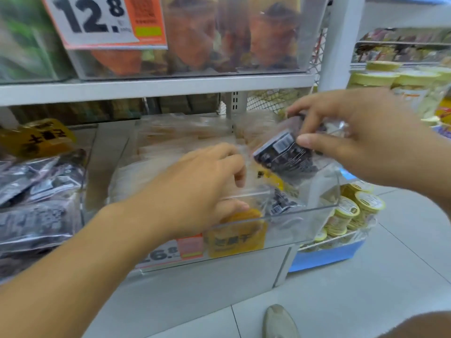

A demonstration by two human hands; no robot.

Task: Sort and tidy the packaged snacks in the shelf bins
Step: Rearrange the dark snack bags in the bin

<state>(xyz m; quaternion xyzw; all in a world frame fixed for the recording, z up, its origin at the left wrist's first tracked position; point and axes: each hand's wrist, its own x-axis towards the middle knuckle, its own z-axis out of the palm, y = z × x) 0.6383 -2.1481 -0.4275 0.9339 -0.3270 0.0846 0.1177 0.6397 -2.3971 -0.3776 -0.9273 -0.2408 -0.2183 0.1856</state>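
A clear plastic bin [305, 211] stands on the lower shelf and holds pale see-through snack packets. My right hand [361, 137] is shut on a clear packet with a dark label [285, 154], held tilted above the bin's right end. My left hand [195, 189] reaches into the bin's front, its fingers closed on a clear packet with a yellow label [244, 215] that leans against the front wall. Another dark-labelled packet [280, 203] lies just right of it inside the bin.
A neighbouring bin [36, 203] at left is full of dark packets. An upper bin [195, 45] holds orange snacks behind a 12.8 price tag [92, 20]. Yellow-lidded cups [353, 211] fill a blue rack at right. My shoe [280, 323] rests on the tiled floor.
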